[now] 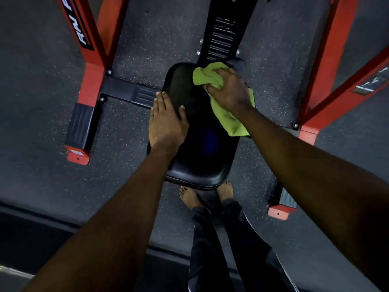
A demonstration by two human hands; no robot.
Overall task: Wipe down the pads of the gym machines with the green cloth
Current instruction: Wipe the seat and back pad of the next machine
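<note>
Beside the red frame leg (92, 85) on the left, we are laying our left hand (166, 123) flat on the left edge of the black pad (202, 148) — fingers straight, holding nothing. Farther right, we are gripping the bunched green cloth (206, 76) in our right hand (229, 91), fingers curled round it, at the pad's far right corner — its loose tail is lying along the pad's right edge under the wrist.

The pad (202, 148) is being covered at its one o'clock corner by the green cloth (207, 75), which is itself being partly hidden under the right hand (230, 91). At eleven o'clock, white lettering (83, 34) on the red frame (92, 81) is being cut off by the top edge.
</note>
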